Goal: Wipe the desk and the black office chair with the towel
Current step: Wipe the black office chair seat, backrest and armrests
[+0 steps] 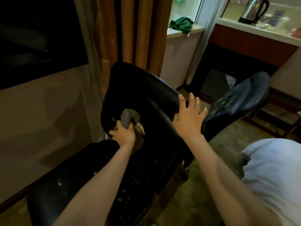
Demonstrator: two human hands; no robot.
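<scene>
The left hand (124, 133) is gripping a bunched grey towel (129, 117), wiping the black leather office chair (146, 95); the open right hand (189, 117) is steadying it; the seat probably comes next.

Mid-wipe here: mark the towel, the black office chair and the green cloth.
towel (129, 117): head view, grey bunched end.
black office chair (138, 88): head view, broad glossy black panel.
green cloth (181, 24): head view, crumpled middle, on the sill.
</scene>
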